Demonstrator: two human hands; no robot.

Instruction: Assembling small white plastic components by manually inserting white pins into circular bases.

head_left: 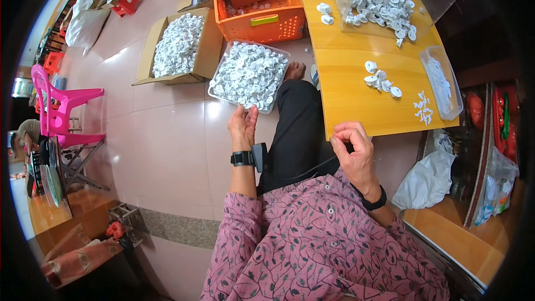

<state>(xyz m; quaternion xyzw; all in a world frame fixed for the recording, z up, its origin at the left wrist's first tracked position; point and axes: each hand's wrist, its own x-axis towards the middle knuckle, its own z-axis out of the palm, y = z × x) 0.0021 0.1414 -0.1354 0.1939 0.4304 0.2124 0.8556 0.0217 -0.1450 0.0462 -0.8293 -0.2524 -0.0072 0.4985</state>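
Observation:
My left hand [243, 126] reaches to the near rim of a clear plastic tub [212, 92] heaped with small white round plastic parts [249, 72]. Its fingers are stretched out and apart, and I see nothing held in them. At the near left corner of the yellow wooden table [373, 111], my right hand [354, 150] is closed in a pinch; whatever is between its fingertips is too small to make out. Farther up the table lie a few loose white round parts [382, 82]. Tiny white pieces [423, 108] are scattered next to a narrow clear box [458, 103] holding more of them.
A large clear bin [434, 0] on its side spills white parts at the table's far end. Beyond the tub stand an open cardboard box [144, 61] full of white parts and an orange crate [262, 30]. A pink chair [72, 100] stands left; white bags [426, 181] lie right.

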